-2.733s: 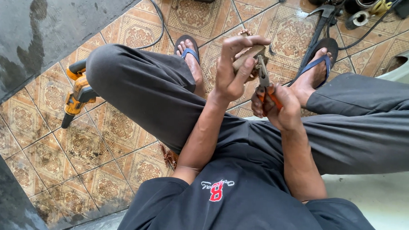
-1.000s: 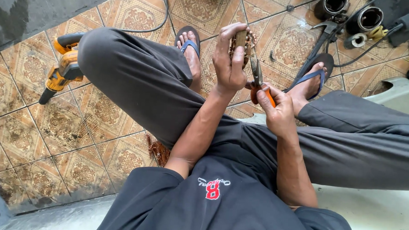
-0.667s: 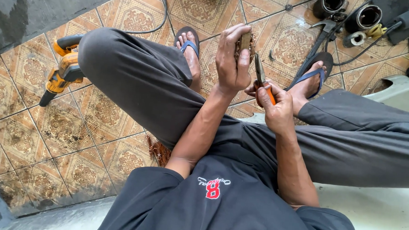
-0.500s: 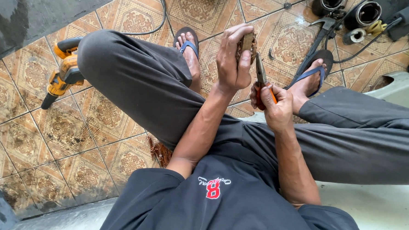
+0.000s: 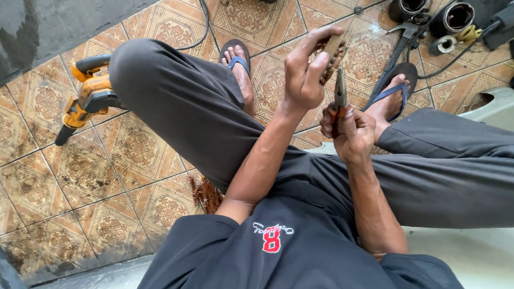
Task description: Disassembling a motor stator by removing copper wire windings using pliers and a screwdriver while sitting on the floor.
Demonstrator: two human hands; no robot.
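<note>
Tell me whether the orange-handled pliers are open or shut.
Cannot tell for sure. The right hand wraps the handles of the orange-handled pliers; their grey metal tip points up beside the small brown piece in the left hand, looking nearly closed.

A single head-worn camera looked steeply down over the person's own chest and lap, close to the raised hands at frame centre. It faced forward past the knees to the patterned tile floor [image 5: 123,156], taking in both sandalled feet near the top edge. The yellow power tool [image 5: 88,99] lay left; no second view existed.
</note>
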